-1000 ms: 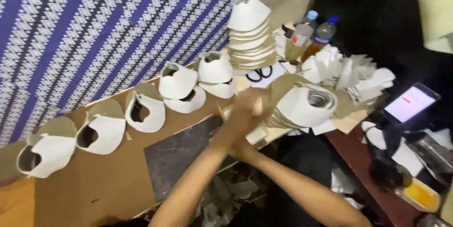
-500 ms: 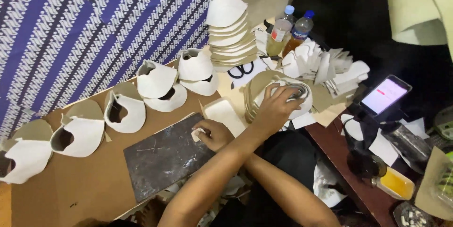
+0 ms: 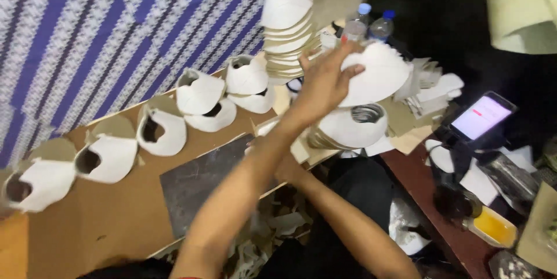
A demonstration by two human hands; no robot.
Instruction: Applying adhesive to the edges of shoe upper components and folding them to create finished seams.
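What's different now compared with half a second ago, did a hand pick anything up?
Yes. The left hand, which was down on the flat pile of white cut pieces, has risen and now holds one white piece up beside the tall stack. The right hand is now hidden behind the left forearm. The row of white shaped pieces, the dark mat, the bottles and the phone stayed put.

The left hand is raised at the end of an outstretched arm, fingers curled around a white shoe piece. The right hand is hidden beneath the left forearm, the two forearms crossing below the white shoe piece.
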